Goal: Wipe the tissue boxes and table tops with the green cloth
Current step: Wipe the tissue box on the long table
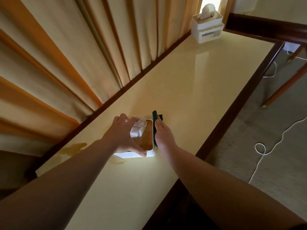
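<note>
Under both hands: long glossy cream table top (191, 90) with dark wood edging, running diagonally away from them. Beige-and-orange pleated curtains (69, 60) hanging just past the table's far edge, on the left hand's side. Grey carpet (265, 146) below the right hand's side, with a thin white cord (272, 146) looping across it. Slanted wooden furniture leg (285, 83) standing on the carpet beyond the cord. Amber reflections or marks on the table surface near the left forearm; cannot tell which.

Left hand (123, 135) spread over the near white tissue box with tan top panel (146, 138), fingers curled over its far-left rim, thumb pressed on its near edge, gripping the box. Crumpled white tissue (137, 129) sticking up from the box slot, just beside the left fingers.

Right hand (163, 135) flat, fingers extended, pressing the dark green cloth (156, 120) against the right side of that box. Cloth sandwiched between palm and box wall, its end poking out past the fingertips.

Well beyond both hands, at the table's far end: second white tissue box with stepped body (206, 29), white tissue protruding from its top. Label on its front face with printed lines, too small and blurred to read. No other legible writing.
</note>
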The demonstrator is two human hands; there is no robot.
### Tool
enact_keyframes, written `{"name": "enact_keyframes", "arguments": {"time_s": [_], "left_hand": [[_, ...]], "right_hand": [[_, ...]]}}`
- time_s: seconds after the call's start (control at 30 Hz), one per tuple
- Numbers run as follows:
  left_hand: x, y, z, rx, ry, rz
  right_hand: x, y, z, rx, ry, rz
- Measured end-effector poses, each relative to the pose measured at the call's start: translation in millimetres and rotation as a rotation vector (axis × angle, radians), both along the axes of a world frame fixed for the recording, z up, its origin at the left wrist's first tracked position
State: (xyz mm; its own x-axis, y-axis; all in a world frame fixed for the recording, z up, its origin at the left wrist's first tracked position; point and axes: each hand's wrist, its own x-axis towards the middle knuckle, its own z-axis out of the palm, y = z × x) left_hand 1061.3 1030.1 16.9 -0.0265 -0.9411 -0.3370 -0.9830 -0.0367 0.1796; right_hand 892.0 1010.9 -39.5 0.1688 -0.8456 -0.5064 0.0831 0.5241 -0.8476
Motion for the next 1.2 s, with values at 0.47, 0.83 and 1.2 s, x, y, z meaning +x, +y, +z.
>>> {"name": "enact_keyframes", "arguments": {"time_s": [0.47,0.83,1.2], "left_hand": [[0.9,1.8,-2.7,-0.029,0.021,0.019],[-0.1,0.6,-4.8,-0.024,0.067,0.041],[-1.3,-0.3,-5.3,-0.025,0.052,0.051]], "right_hand": [[-8.2,44.3,-16.9,0.024,-0.124,0.019],[-6.8,8.9,-13.3,0.016,-0.017,0.018],[-21.3,42.3,-13.8,0.001,-0.124,0.063]]}}
